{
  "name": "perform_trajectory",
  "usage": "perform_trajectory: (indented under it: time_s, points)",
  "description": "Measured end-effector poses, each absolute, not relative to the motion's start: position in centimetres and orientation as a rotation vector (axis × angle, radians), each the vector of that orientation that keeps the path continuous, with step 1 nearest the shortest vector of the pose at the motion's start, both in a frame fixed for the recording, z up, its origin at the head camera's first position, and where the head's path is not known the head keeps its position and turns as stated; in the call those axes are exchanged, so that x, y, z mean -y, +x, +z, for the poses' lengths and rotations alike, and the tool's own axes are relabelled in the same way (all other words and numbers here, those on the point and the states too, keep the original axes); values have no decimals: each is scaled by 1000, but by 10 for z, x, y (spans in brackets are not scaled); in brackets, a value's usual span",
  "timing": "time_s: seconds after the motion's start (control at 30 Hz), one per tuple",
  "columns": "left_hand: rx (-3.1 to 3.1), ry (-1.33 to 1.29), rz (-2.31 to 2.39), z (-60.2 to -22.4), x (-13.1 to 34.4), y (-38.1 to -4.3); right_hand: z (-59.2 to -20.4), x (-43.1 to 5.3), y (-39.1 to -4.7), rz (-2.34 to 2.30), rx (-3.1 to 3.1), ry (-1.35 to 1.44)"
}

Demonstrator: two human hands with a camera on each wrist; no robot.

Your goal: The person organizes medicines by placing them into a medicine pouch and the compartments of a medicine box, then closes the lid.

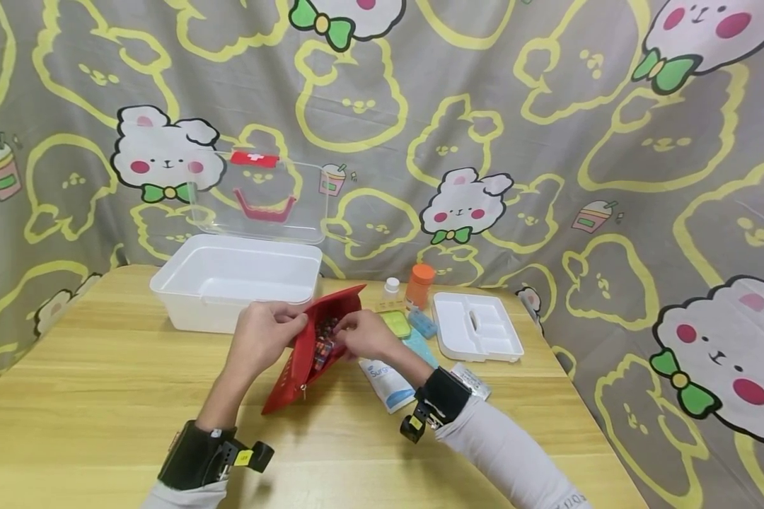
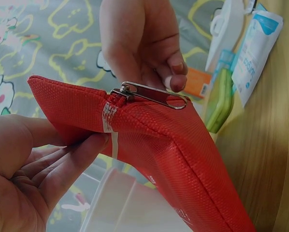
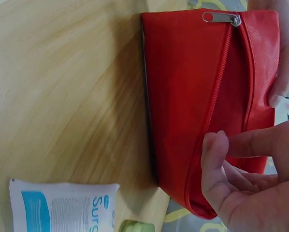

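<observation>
A red zip pouch (image 1: 334,304) is held up over the table, its zip undone and its mouth gaping. Small multicoloured pieces (image 1: 323,348) show inside it in the head view. My left hand (image 1: 267,332) grips one end of the pouch, thumb on one face and fingers on the other. The metal zip pull (image 2: 154,94) lies near that end. At the mouth is my right hand (image 1: 366,334), its thumb and forefinger curled together over the zip edge in the right wrist view. I cannot tell whether these fingertips pinch anything.
Behind the pouch stands a white box (image 1: 191,311) with its clear lid raised. To the right are an orange bottle (image 1: 419,288), a small white-capped bottle (image 1: 391,288), a green case (image 1: 396,324), a white divided tray (image 1: 484,350) and a white-and-blue packet (image 1: 387,384).
</observation>
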State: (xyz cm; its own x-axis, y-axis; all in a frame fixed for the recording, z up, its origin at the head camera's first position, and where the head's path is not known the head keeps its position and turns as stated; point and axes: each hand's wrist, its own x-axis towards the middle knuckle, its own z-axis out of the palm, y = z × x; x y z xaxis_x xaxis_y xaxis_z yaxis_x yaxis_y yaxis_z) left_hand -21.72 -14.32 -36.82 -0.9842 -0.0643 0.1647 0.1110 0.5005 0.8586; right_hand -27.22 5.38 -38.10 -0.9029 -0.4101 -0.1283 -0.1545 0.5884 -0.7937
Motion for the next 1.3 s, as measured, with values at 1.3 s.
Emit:
perform_trajectory:
  time_s: [1.3]
  points:
    - [2575, -34, -1461, -367, 141, -216, -378, -231, -262, -237, -2856, -189]
